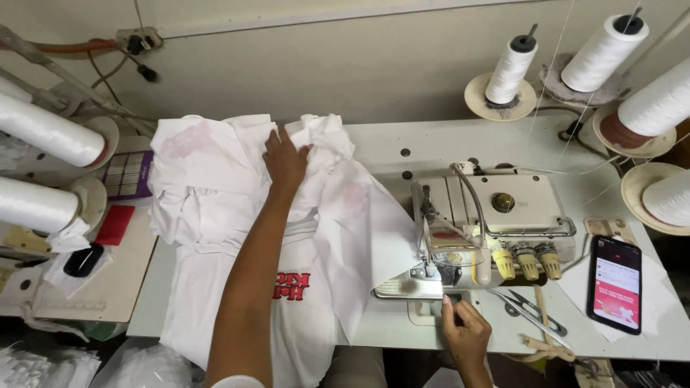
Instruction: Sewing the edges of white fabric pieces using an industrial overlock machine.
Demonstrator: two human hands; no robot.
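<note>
left hand [284,162] lies flat and open on the white garment pile [215,194], left of the overlock machine [485,230]; right hand [466,334], fingers loosely curled and holding nothing, touches the machine's front; the cloth looks soft, light, likely best gathered at an edge

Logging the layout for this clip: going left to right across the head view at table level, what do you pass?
Thread cones on the left → red pad → white garment pile under the left hand → right hand at the front of the overlock sewing machine → thread snips → phone.
</note>
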